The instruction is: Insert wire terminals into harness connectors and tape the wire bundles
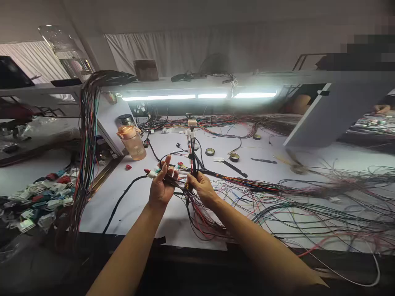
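Near the middle of the table, my left hand (pixel 162 187) is palm up, its fingers curled around a branch of the wire harness with white and red connectors (pixel 151 174) at its end. Just right of it, my right hand (pixel 202 187) pinches the dark wire bundle (pixel 194 162). That bundle rises away from me to a cream multi-pin connector (pixel 191 123), with smaller white connectors below it. Between the hands the branches meet, with a bit of yellow showing. Loose red and black wires (pixel 200 218) hang below and spread right.
An orange bottle (pixel 132 142) stands at the left. Tape rolls (pixel 234 157) and a dark strip-like tool (pixel 234 167) lie behind the harness. Many loose wires (pixel 308 209) cover the right side. Wires hang from the shelf (pixel 88 152) beside piled connectors (pixel 46 199). Another person's hand (pixel 382 109) shows far right.
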Motion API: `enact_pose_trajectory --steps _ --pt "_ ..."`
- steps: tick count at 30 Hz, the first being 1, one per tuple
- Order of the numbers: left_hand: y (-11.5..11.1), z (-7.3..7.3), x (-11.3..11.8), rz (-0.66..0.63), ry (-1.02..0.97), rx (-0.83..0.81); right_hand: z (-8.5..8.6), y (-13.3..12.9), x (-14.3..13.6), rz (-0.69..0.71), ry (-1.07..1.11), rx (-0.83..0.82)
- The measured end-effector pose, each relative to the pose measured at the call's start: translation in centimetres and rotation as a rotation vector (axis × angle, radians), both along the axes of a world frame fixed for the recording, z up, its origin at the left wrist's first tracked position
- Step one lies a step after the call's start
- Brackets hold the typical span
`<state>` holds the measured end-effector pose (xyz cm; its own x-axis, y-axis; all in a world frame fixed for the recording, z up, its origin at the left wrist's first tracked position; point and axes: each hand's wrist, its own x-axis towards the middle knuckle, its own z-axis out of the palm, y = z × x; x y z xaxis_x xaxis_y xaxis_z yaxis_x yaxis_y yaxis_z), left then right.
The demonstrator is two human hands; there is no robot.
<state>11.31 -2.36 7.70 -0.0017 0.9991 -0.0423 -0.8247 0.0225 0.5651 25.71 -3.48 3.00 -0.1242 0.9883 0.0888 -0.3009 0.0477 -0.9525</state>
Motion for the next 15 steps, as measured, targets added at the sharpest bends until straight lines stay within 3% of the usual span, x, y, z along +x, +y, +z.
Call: enact_pose_trajectory --steps 5,7,11,13,15 --pt "-0.3 0.8 0.5 -0.240 0.287 0.194 0.8 0.6 -0.3 0.053 0.035 -0.028" --pt "0.1 1.4 0.6 -0.148 0.271 0.183 1.1 1.5 -0.9 -0.046 0.115 -0.034" --pt "0.7 1.6 0.1 0.260 0.055 0.001 1.2 2.8 -2.2 -0.217 0.294 -0.040" --pt "0.3 0.9 -0.5 0.342 0.025 -0.100 1.1 2.8 -2.4 -0.199 0.328 -0.058" --pt "-0.7 -0.2 -1.2 0.344 0.051 -0.148 1.0 2.6 -2.3 -0.141 0.333 -0.083"
